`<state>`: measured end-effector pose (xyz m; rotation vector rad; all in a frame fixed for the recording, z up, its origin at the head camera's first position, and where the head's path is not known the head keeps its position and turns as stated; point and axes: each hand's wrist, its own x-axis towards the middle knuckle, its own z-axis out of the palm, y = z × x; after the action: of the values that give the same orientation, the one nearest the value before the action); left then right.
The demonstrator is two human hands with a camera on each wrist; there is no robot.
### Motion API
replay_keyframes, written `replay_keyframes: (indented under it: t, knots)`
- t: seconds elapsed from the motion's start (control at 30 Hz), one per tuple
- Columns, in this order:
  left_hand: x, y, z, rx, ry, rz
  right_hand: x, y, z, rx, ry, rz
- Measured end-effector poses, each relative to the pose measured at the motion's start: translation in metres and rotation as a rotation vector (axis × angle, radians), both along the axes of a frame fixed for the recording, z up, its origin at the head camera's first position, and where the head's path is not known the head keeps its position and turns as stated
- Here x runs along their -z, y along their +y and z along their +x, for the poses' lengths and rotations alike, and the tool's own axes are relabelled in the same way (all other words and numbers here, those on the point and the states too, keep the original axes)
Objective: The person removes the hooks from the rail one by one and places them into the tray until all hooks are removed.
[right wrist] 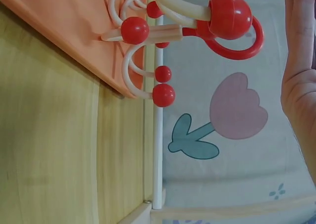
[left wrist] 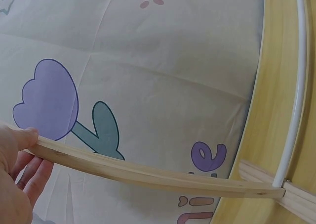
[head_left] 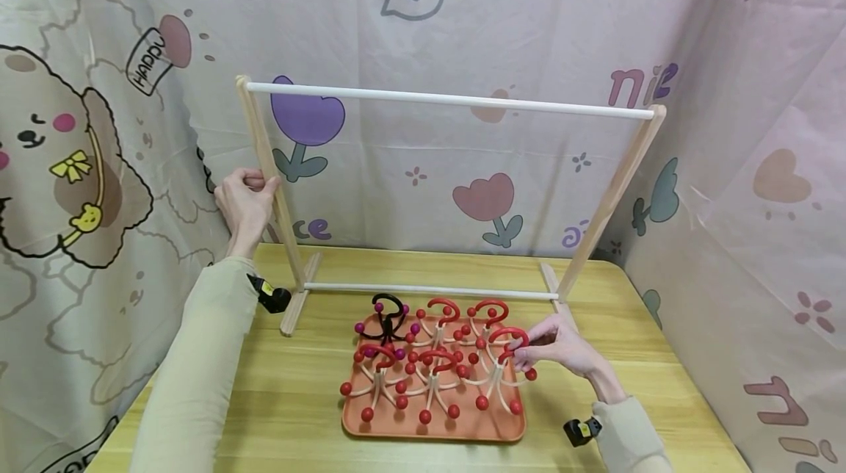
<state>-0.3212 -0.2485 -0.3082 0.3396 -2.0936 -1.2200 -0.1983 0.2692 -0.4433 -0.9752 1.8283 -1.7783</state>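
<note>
In the head view, my left hand (head_left: 246,197) grips the upright wooden post (head_left: 284,219) of a rack at the left. The left wrist view shows its thumb on one side of that post (left wrist: 148,177) and its fingers at the other. My right hand (head_left: 558,344) pinches the red hook (head_left: 507,332) of the front-right hanger (head_left: 497,377), a pale piece with curved arms ending in red balls. That hanger is over the orange tray's right side. In the right wrist view, a large red ball (right wrist: 229,16) is near the right palm (right wrist: 301,80); the fingertips are out of frame.
Several similar red hangers (head_left: 434,383) and one black hanger with purple balls (head_left: 388,327) stand on the orange tray (head_left: 436,429). Behind the tray is the rack's low white bar (head_left: 429,289); its top bar (head_left: 449,99) spans above. Printed cloth surrounds the wooden table (head_left: 291,414).
</note>
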Motion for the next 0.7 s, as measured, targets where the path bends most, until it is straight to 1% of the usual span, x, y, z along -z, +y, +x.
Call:
replay_keyframes:
  t: [0.13,0.33,0.43,0.57,0.7]
  knots:
    - [-0.001,0.0,0.0,-0.006,-0.006,-0.002,0.005,-0.002,-0.004,-0.045,-0.004,0.013]
    - [-0.001,0.0,0.001,-0.005,0.001,-0.01,0.013,-0.006,-0.007,-0.056,-0.007,0.051]
    - [-0.001,0.0,0.001,-0.001,0.002,-0.007,0.018,-0.006,-0.009,-0.083,-0.003,0.035]
    - [-0.001,0.001,0.001,0.0,0.005,-0.004,0.023,-0.006,-0.01,-0.076,-0.019,0.047]
    - [0.0,0.001,0.001,-0.003,0.01,-0.008,0.026,-0.006,-0.009,-0.048,-0.058,0.087]
